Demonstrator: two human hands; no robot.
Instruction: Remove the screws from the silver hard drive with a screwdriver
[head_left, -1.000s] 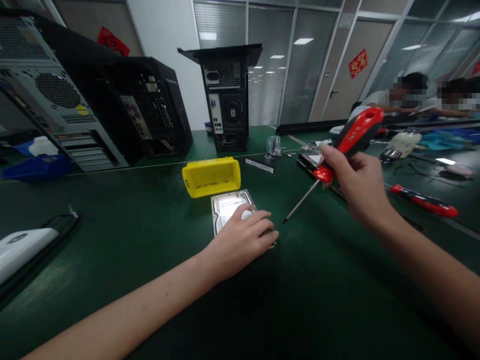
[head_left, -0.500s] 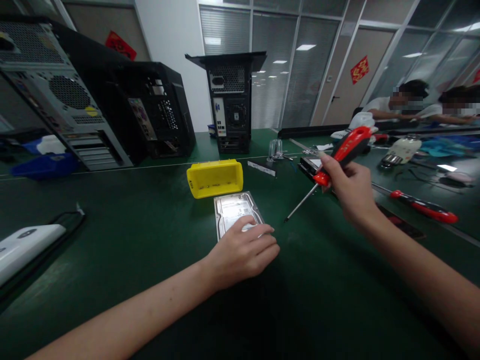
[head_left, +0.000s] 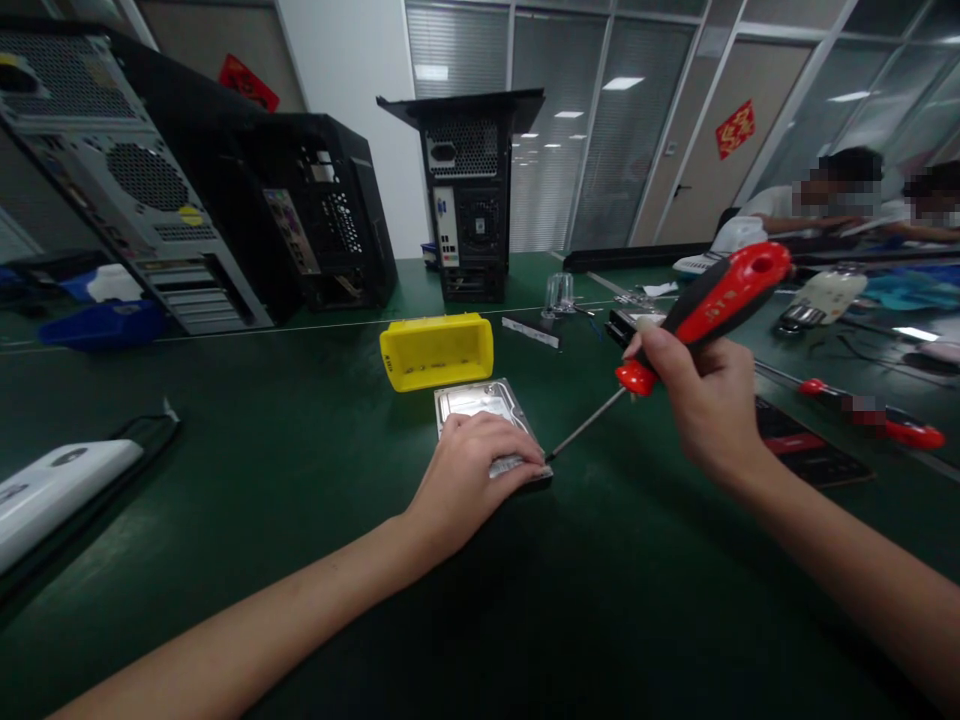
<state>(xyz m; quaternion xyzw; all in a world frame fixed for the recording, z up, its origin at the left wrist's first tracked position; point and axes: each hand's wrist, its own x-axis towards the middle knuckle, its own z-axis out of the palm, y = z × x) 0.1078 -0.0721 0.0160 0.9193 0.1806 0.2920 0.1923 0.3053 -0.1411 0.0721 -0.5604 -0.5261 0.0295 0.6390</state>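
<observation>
A silver hard drive (head_left: pixel 480 398) lies flat on the green table (head_left: pixel 300 450), partly covered by my left hand (head_left: pixel 480 455). The fingers of that hand wrap over the drive and grip its right edge near the front corner. My right hand (head_left: pixel 694 390) is closed around a red and black screwdriver (head_left: pixel 724 300), held slanting with its handle up to the right. Its shaft runs down to the left, and the tip is at the drive's right edge beside my left fingertips. Whether it sits in a screw I cannot tell. Directly behind the drive stands a yellow bin (head_left: pixel 439 378) with small bits inside.
Black computer cases (head_left: pixel 469 200) stand at the back and left. Another screwdriver (head_left: pixel 870 408) lies at right, near a dark flat box (head_left: pixel 810 450). A white device (head_left: pixel 67 490) with a cable is at far left. Two people sit at the far right.
The screwdriver tip has moved down and left to the drive's edge, its handle rising to the right. My left fingers have shifted, and now grip the drive's right front corner.
</observation>
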